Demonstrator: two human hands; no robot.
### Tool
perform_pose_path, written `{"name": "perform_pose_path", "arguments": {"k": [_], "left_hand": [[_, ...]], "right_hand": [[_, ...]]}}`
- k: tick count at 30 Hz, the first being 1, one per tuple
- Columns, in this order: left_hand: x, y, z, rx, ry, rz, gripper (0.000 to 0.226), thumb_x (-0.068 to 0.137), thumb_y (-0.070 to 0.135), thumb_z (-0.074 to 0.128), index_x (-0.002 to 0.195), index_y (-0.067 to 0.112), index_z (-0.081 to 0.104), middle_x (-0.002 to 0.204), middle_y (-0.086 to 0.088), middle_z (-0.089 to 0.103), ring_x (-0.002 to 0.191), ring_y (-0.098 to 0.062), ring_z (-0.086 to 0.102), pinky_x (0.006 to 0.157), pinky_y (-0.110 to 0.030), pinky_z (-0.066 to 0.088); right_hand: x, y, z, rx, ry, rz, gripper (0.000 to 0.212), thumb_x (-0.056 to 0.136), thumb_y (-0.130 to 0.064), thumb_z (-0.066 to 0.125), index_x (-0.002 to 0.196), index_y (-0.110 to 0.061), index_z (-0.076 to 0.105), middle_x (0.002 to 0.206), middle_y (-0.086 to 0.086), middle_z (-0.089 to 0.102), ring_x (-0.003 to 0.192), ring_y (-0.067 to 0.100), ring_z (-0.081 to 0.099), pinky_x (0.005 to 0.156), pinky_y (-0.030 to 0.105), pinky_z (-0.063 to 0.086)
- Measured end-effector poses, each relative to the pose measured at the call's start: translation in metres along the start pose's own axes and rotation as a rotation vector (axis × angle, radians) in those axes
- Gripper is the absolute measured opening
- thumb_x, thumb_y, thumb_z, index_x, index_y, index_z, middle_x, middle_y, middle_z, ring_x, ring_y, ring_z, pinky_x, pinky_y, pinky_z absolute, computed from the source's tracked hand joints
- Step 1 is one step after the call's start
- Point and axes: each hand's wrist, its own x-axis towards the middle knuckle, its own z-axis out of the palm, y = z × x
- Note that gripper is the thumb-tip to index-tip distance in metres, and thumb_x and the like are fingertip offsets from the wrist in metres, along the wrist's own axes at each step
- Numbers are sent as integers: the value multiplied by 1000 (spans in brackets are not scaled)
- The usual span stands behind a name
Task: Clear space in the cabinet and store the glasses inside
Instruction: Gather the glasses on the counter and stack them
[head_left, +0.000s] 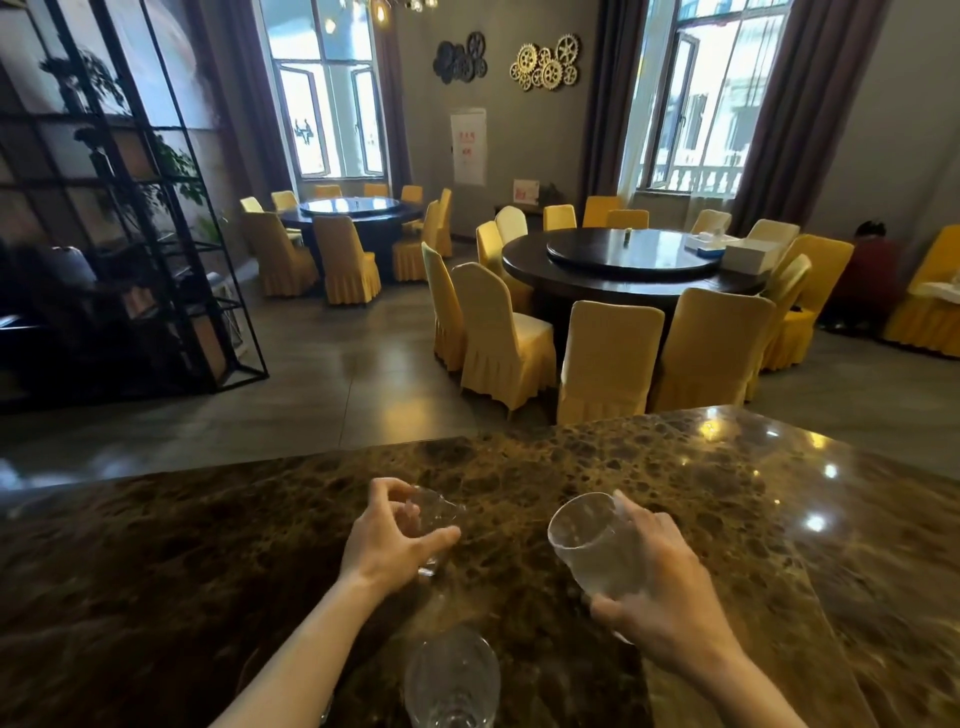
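Note:
I stand at a dark brown marble counter (701, 493). My right hand (670, 582) grips a clear drinking glass (592, 545), tilted with its mouth toward the upper left, above the counter. My left hand (389, 540) curls around a second clear glass (434, 519) that stands on the counter, thumb and fingers on its sides. A third clear glass (452, 680) stands upright at the near edge between my forearms. No cabinet is in view.
Beyond the counter lies a dining room floor with round dark tables (623, 265) ringed by yellow-covered chairs (608, 358). A black metal shelf frame (171, 249) stands at the left. Tall windows with curtains line the far wall.

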Motion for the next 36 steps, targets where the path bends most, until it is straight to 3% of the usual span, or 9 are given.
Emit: {"name": "perform_pose_path", "arguments": {"k": [2, 4, 15, 18, 21, 24, 28, 32, 36], "left_hand": [[0, -2, 5, -68, -38, -40, 88, 65, 41, 92, 135, 32, 40, 113, 2, 57, 102, -13, 59, 81, -26, 49], [-3, -5, 11, -63, -72, -60, 87, 64, 37, 93, 136, 30, 44, 112, 3, 58, 101, -12, 59, 84, -30, 52], [-9, -15, 33, 258, -101, 2, 91, 55, 48, 95, 131, 33, 45, 111, 13, 59, 97, -8, 62, 80, -21, 56], [-10, -17, 35, 306, -103, 18, 92, 56, 51, 93, 133, 33, 45, 113, 13, 59, 99, -6, 61, 82, -22, 55], [-12, -12, 33, 320, -145, 12, 97, 60, 57, 89, 141, 35, 40, 127, 9, 58, 110, -9, 59, 91, -28, 55], [-18, -6, 19, 411, -217, 38, 107, 66, 72, 76, 152, 40, 21, 149, 7, 42, 133, -17, 45, 106, -39, 43], [-45, -12, -31, 644, -143, 184, 97, 73, 87, 47, 153, 46, 11, 160, 11, 22, 148, -15, 16, 122, -44, 10], [-71, -31, -86, 843, -413, 140, 97, 73, 87, 46, 152, 53, 1, 164, 12, -12, 148, -17, -21, 119, -55, -10], [-97, -44, -116, 806, -510, 151, 96, 75, 75, 63, 150, 57, 5, 164, 17, -2, 150, -12, -2, 121, -45, 4]], "right_hand": [[-5, 7, 15, 318, -28, 86, 90, 50, -24, 98, 128, -32, 53, 120, -12, 60, 109, 8, 62, 86, 17, 51], [-11, 13, 30, 442, -75, 103, 86, 46, -22, 102, 118, -35, 57, 116, -11, 67, 106, 3, 66, 82, 18, 55], [-31, 16, 58, 423, -94, 108, 82, 45, -26, 102, 114, -34, 57, 113, -14, 66, 107, -13, 58, 77, 9, 52], [-32, 15, 58, 410, -97, 128, 85, 46, -28, 102, 115, -35, 55, 116, -15, 64, 110, -1, 61, 80, 11, 49], [-34, 9, 49, 413, -162, 155, 102, 45, -41, 103, 131, -34, 48, 128, -15, 58, 122, 9, 57, 96, 22, 50], [-33, 0, 29, 293, -72, 122, 121, 46, -71, 89, 148, -33, 39, 140, -11, 50, 127, 11, 51, 108, 38, 46], [-7, -34, 7, 48, 144, -200, 87, 70, -73, 71, 144, -37, 44, 137, -20, 47, 127, -3, 43, 101, 24, 39], [34, -85, 42, -160, -176, -354, 86, 78, -59, 78, 151, -46, 34, 158, -14, 29, 145, 11, 32, 114, 41, 42], [64, -111, 99, -448, -513, -365, 92, 82, -31, 83, 156, -42, 30, 169, -1, 16, 156, 24, 12, 121, 45, 33]]}}
